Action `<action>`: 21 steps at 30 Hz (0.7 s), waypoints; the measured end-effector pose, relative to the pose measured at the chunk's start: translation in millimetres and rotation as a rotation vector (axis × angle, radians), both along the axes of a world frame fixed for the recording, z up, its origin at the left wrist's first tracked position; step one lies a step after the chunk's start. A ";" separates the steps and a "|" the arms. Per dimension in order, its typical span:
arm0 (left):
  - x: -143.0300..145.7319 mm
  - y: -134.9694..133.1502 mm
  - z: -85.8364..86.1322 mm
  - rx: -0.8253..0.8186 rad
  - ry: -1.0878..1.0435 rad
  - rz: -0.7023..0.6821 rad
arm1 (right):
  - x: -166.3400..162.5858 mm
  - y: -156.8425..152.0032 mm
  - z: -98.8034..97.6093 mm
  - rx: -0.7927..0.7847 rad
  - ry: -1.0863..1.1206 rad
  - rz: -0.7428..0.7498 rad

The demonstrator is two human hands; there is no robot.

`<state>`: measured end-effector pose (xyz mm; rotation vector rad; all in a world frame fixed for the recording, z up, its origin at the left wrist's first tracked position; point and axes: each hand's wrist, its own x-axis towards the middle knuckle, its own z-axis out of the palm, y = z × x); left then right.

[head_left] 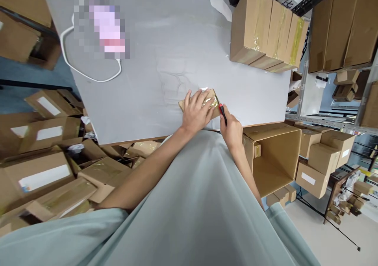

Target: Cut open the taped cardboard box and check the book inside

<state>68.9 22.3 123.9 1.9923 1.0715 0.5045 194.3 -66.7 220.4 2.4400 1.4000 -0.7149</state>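
Observation:
Near the table's front edge lies a small cardboard box with shiny clear tape on top. My left hand rests over the box with its fingers spread, covering much of it. At the box's right edge, my right hand is closed around a slim tool with a red-and-black handle. A thin metal end points from the tool toward the box; its exact kind is too small to make out.
On the grey table, a white cable curves at left beside a blurred-out object. Taped cartons stand at back right. A large open carton sits below the right edge, with heaped boxes at left.

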 end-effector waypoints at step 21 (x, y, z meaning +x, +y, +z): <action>3.7 -5.2 -2.0 -0.017 -0.035 0.009 | -34.6 28.2 25.0 -0.152 -0.205 -0.015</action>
